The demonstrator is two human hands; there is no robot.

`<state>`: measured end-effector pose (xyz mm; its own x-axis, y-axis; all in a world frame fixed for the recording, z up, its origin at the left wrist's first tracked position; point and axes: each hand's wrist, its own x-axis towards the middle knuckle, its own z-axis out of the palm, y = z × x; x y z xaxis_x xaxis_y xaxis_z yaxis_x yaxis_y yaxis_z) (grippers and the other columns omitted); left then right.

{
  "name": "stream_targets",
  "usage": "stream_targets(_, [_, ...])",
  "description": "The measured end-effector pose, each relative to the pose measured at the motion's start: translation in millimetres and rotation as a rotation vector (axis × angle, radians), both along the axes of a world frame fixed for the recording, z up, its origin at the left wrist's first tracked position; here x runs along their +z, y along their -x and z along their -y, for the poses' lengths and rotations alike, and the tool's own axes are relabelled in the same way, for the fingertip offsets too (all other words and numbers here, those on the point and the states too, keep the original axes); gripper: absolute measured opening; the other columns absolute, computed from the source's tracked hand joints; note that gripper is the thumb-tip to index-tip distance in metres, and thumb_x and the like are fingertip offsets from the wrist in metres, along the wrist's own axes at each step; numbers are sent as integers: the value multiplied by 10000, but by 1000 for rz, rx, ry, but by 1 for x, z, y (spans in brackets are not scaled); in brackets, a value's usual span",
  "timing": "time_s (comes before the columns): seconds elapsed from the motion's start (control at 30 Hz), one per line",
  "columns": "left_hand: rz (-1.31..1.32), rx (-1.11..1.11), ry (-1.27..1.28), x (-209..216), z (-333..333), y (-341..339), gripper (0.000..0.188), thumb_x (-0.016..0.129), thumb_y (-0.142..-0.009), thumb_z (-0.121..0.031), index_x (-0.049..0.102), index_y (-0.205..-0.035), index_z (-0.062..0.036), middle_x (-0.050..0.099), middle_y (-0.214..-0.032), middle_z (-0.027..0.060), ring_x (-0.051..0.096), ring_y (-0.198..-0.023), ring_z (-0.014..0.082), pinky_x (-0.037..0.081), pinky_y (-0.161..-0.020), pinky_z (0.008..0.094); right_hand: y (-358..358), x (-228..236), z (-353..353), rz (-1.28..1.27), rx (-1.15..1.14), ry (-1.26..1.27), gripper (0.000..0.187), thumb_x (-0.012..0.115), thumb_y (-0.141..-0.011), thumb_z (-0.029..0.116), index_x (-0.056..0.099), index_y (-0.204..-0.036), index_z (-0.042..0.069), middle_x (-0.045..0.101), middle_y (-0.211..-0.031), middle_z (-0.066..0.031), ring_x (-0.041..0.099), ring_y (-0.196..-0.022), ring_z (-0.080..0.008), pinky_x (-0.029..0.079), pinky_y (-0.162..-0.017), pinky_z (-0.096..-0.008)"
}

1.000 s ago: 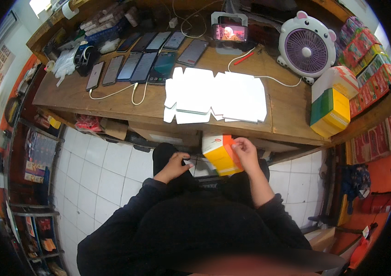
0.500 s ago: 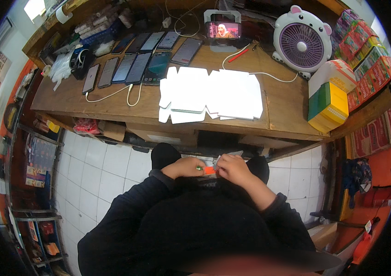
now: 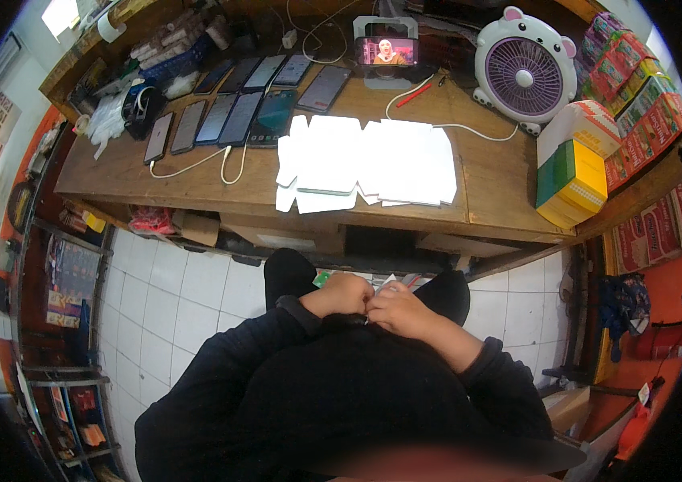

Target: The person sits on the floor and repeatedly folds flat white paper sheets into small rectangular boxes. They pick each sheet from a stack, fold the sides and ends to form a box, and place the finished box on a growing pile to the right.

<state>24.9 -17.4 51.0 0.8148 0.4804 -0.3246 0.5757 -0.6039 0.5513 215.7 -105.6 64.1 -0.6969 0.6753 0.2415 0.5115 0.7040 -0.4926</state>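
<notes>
Low in front of my body, above my lap, my two hands meet with fingertips together. My left hand (image 3: 339,295) is closed, and past its knuckles sticks out a small green and white piece (image 3: 321,279). Its fingers hide most of whatever they grip. Bent inward against it, my right hand (image 3: 403,310) is also closed. A whitish, paper-like piece (image 3: 390,280) shows just beyond its fingers. What exactly lies between the hands is covered. On the desk ahead lie flat white cut-out box blanks (image 3: 417,165), stacked and apart from both hands.
Several phones (image 3: 240,120) lie at the left of the wooden desk (image 3: 188,183), some with white cables. A propped phone (image 3: 387,51) shows a video. To the right stand a bear-shaped fan (image 3: 524,78) and a yellow-green box (image 3: 572,185). Shelves (image 3: 64,377) flank the tiled floor.
My hands have come closer together, and the orange piece between them is now hidden. The green piece shows farther out past my left hand. My right hand has turned and lowered slightly.
</notes>
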Motion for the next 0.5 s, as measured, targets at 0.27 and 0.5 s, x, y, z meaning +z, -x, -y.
stream_targets(0.27, [77,-73,464,-16,-14,7,265,710,-786,-269,717,-952,-62,711,-825,120,678,-753,240,514,-708,362,-7,-2,-4,0,-93,3,60,686,-816,146,664,-851,190,611,-892,46,599,-914,-170,334,-1039,-523])
stream_targets(0.5, [93,-58,522,-14,-15,9,238,695,-813,-241,719,-958,-54,709,-822,97,663,-747,197,509,-691,339,-1,-6,-7,19,-46,15,103,690,-803,135,646,-878,191,595,-916,41,592,-943,-181,348,-1021,-522])
